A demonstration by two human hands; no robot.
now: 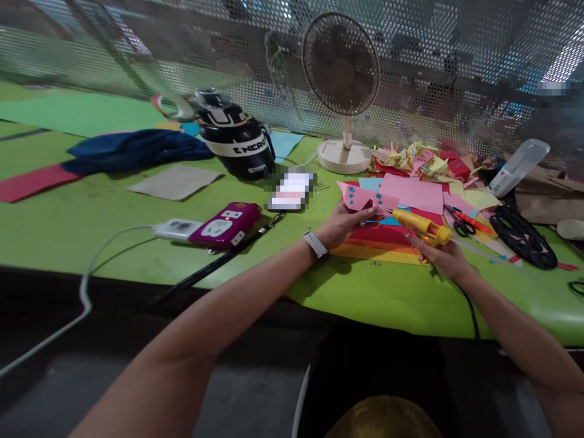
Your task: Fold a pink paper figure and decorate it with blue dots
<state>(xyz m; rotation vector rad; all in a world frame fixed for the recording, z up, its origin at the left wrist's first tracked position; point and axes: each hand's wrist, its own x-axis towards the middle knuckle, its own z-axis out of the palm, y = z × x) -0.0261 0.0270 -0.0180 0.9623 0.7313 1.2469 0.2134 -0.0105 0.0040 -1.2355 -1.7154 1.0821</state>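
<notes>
My left hand (343,225), with a white band on the wrist, pinches a pink paper piece (358,196) that carries small blue squares. In my right hand (440,255) is a yellow hot glue gun (422,226), its nozzle pointing left, close to the pink paper and my left fingertips. Whether the nozzle touches the paper I cannot tell. Under both hands lies a stack of coloured paper, with a pink sheet (413,191) on top and red and orange sheets (378,248) below. A dark cord hangs down from the glue gun side.
Behind the papers stand a small fan (344,157) and a heap of paper scraps (417,159). Scissors (460,224) and a black oval object (524,237) lie to the right. Leftward are a phone (292,190), a purple power strip (225,226), a black jug (237,146) and dark blue cloth (141,149).
</notes>
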